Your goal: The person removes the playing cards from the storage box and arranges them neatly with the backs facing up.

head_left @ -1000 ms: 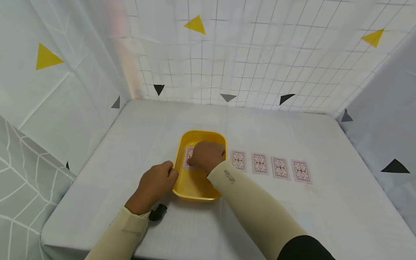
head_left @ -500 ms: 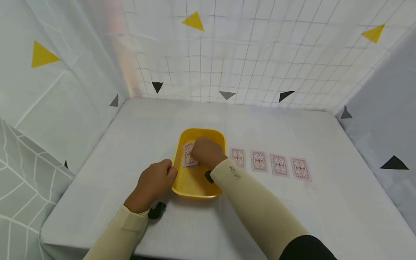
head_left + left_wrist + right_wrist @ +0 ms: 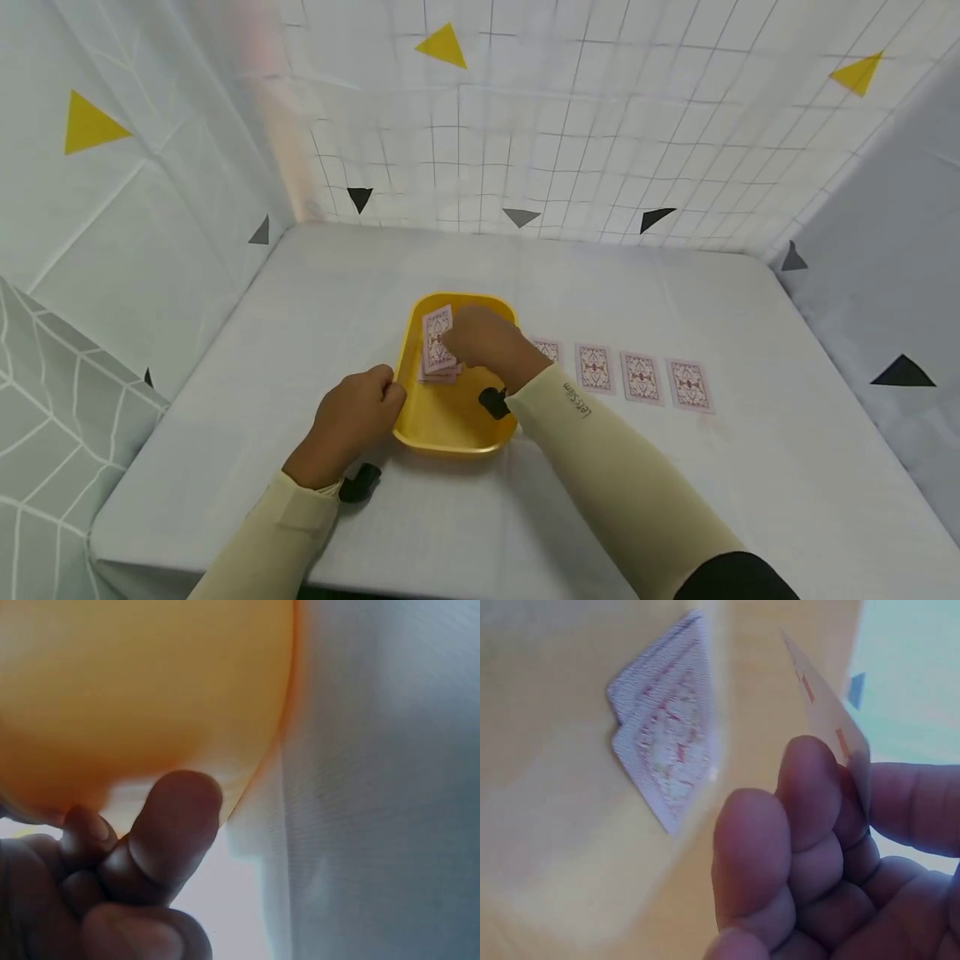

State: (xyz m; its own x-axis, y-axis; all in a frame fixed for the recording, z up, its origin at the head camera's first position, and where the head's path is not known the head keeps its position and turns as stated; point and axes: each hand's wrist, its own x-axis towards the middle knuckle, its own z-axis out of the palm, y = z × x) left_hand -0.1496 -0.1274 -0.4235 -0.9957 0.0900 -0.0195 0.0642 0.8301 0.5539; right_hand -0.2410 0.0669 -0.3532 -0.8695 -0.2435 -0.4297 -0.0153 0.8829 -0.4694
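In the head view a yellow plastic tray [image 3: 450, 429] sits on the white-covered table. My left hand [image 3: 351, 425] grips its near-left rim; the left wrist view shows fingertips [image 3: 180, 825] against the tray's wall. Over the tray's inside, my right hand [image 3: 491, 343] pinches a playing card [image 3: 437, 335] between thumb and fingers. The patterned back of that card faces up in the head view, and red marks on its face show in the right wrist view. Below it, overlapping playing cards [image 3: 667, 742] lie back side up on the tray's floor.
To the right of the tray, several playing cards [image 3: 642, 378] lie face down in a row on the tablecloth [image 3: 615, 492]; the nearest is partly hidden by my right wrist. White sheeting with yellow, grey and black triangles [image 3: 442, 46] encloses the table's back and sides.
My right hand has picked one card up from those in the tray and raised it, moving slightly up and right. The left hand keeps its hold on the rim.
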